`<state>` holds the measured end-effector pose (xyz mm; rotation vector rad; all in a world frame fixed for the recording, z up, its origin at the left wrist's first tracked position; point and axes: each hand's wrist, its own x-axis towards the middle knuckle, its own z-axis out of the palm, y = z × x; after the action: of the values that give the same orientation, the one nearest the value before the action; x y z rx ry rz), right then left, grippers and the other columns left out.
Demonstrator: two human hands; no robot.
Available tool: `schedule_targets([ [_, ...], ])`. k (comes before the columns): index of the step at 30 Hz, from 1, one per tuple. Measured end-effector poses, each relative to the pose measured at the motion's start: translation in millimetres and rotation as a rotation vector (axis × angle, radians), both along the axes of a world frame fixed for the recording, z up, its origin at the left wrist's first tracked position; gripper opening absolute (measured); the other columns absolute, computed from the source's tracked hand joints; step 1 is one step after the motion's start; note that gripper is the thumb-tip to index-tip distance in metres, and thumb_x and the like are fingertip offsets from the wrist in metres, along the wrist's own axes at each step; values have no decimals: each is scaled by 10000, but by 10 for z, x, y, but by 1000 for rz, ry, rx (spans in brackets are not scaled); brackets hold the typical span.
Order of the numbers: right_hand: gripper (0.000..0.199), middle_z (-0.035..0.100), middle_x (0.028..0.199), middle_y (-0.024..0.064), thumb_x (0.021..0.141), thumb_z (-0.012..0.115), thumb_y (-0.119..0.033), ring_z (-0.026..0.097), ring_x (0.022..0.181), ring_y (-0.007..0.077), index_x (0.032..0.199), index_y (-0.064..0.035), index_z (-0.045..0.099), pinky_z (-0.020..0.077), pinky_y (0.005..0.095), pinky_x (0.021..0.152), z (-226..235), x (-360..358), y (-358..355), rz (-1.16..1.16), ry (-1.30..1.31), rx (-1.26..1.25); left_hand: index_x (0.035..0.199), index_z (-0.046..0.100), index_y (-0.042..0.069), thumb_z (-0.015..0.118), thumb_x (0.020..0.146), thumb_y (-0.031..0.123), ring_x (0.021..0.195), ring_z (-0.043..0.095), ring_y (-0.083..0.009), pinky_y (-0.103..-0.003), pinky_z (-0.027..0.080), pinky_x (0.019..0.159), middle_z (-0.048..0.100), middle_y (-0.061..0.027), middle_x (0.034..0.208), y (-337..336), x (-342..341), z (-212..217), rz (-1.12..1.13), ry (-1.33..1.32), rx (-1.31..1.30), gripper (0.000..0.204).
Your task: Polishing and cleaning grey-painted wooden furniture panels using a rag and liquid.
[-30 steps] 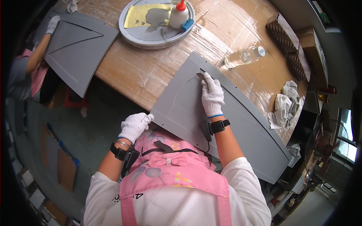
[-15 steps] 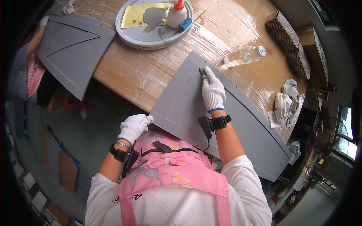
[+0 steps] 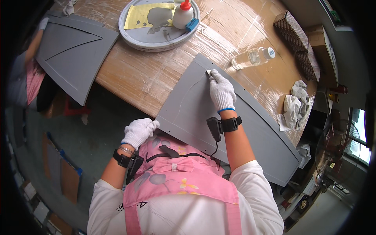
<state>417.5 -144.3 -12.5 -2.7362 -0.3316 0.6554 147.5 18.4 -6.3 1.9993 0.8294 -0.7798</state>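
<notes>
A flat grey panel (image 3: 192, 102) with raised border strips lies across the table's near edge and in front of my body. A thin pale curved line runs over its left part. My right hand (image 3: 222, 89), in a white knit glove, rests on the panel near its far end. Between its fingertips is a small pale flat piece (image 3: 208, 72), its kind unclear, touching the surface beside the far border strip. My left hand (image 3: 139, 131), gloved too, is closed at the panel's near left corner, with thumb and fingers on the edge.
Beyond the panel, a round grey lid (image 3: 125, 37) holds a yellow sheet, a red-capped white bottle (image 3: 182, 17) and a blue block. A clear bottle (image 3: 250, 58) lies right of it, near crumpled cloths (image 3: 293, 109). A co-worker's gloved hand (image 3: 44, 23) touches another grey panel (image 3: 74, 47).
My right fingertips have shifted slightly, and the small piece now shows its pale side. My left hand stays at the corner. The co-worker's arm has moved slightly.
</notes>
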Motion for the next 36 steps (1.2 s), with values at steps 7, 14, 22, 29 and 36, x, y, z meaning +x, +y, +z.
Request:
schedule_targets([
  [7, 334, 684, 1210, 11, 1014, 473, -397, 656, 1079, 301, 1314, -308, 593, 542, 394, 882, 56, -8, 35, -22, 20, -34, 948, 704, 142, 453, 958, 505, 733, 660, -214, -363, 489, 726, 693, -33, 762, 15, 33, 26, -4, 49, -8, 441],
  [14, 381, 672, 1245, 55, 994, 532, -337, 649, 1106, 271, 1348, -208, 593, 510, 334, 912, 108, -22, 31, -27, 35, 28, 946, 709, 138, 469, 956, 466, 732, 659, -204, -354, 490, 715, 695, -29, 753, 17, 22, 2, 14, 20, -35, 407],
  [22, 348, 664, 1127, 127, 1015, 482, -366, 634, 1055, 336, 1347, -294, 560, 524, 431, 897, -183, -1, -109, 146, -200, 64, 937, 699, 99, 508, 922, 256, 704, 637, -173, -324, 490, 699, 675, -27, 762, 27, 15, 23, 62, 3, -98, 249],
  [29, 363, 659, 1126, 129, 1010, 495, -351, 630, 1059, 337, 1359, -273, 556, 521, 428, 903, -288, 35, -183, 160, -203, 76, 951, 704, 99, 506, 927, 252, 706, 640, -168, -320, 494, 699, 679, -29, 762, 32, 23, 41, 16, -35, -66, 252],
  [36, 357, 664, 1121, 137, 1008, 498, -351, 631, 1051, 347, 1347, -270, 570, 521, 429, 902, -295, 43, -180, 174, -217, 126, 945, 716, 122, 497, 948, 410, 726, 664, -206, -349, 499, 696, 702, -35, 747, 30, 21, 24, 0, -37, -38, 362],
])
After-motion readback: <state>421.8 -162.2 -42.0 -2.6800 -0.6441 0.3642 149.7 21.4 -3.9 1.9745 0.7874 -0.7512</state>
